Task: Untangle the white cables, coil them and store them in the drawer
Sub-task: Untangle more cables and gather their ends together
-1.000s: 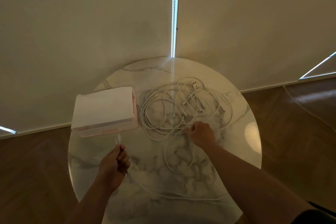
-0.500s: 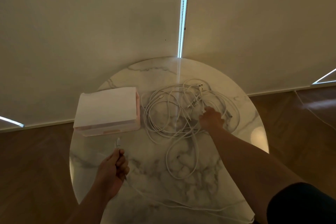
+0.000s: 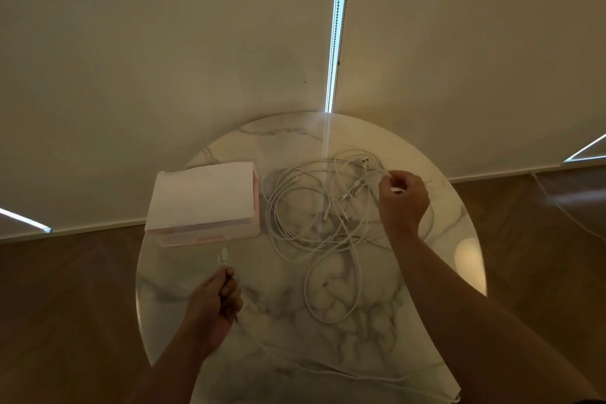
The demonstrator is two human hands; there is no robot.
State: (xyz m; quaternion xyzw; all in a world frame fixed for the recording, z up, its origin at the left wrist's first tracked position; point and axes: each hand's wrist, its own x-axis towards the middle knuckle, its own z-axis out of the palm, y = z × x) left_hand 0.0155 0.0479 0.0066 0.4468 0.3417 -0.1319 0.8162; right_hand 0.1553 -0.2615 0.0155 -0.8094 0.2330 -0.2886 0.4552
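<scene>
A tangle of white cables [image 3: 314, 213] lies on the far right half of the round marble table [image 3: 328, 331]. My left hand [image 3: 213, 305] grips one cable just below its plug [image 3: 224, 255], which sticks up in front of the drawer box. That cable trails back along the table's near edge. My right hand [image 3: 402, 200] is raised over the right side of the tangle and pinches a cable end with a white plug. The white and pink drawer box [image 3: 203, 203] stands at the table's left, its drawer closed.
Cream roller blinds hang behind the table, with a bright gap and a bead chain [image 3: 337, 26] between them. Dark wooden floor surrounds the table. A thin white cord [image 3: 564, 207] runs across the floor at the right.
My right hand has gone from the near edge of the tangle to its far right side and picked up a cable end. The left hand stays put with its plug.
</scene>
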